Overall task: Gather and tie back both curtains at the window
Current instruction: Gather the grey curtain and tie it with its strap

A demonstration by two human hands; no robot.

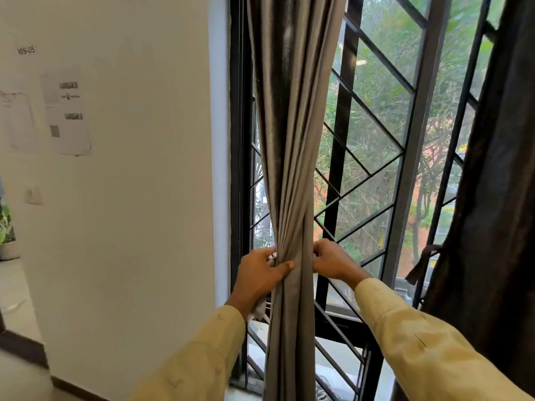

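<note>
The left curtain (292, 146), grey-brown, hangs gathered into a narrow bundle at the window's left side. My left hand (260, 273) grips the bundle from the left, thumb across the front folds. My right hand (330, 260) is closed at the bundle's right edge, fingers curled behind the cloth; whatever they pinch is hidden. A bit of white shows behind my left hand. The right curtain (498, 175), dark brown, hangs at the far right, with a dark tie-back strip (422, 264) dangling loose beside it.
The window (376, 134) has a black frame and a black diagonal metal grille, with trees outside. A white wall (139, 198) with taped papers is on the left. A potted plant (7, 233) stands at the far left edge.
</note>
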